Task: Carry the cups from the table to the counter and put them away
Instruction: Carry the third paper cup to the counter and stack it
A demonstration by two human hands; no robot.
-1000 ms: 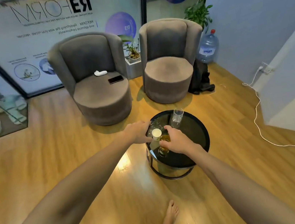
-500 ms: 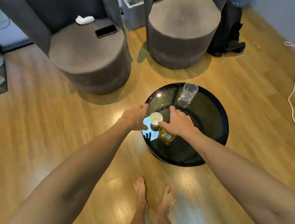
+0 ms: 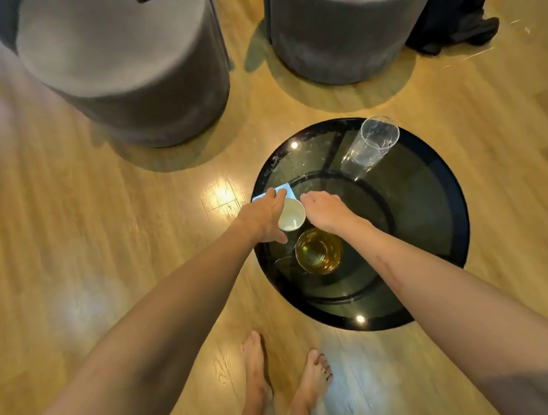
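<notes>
Cups stand on the round black glass table [image 3: 440, 221]: a small white cup [image 3: 291, 218] near its left edge, a glass of amber liquid [image 3: 319, 251] just in front of it, and an empty clear tumbler [image 3: 370, 147] well apart at the far side. The left hand [image 3: 263, 217] curls round the white cup's left side, gripping it. The right hand [image 3: 326, 211] hovers just right of that cup with fingers bent downward; whether it holds anything cannot be told.

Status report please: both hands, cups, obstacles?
Left hand grips white cup. Right hand beside it, grip unclear. Tea glass, empty glass on table. No obstacles.
</notes>
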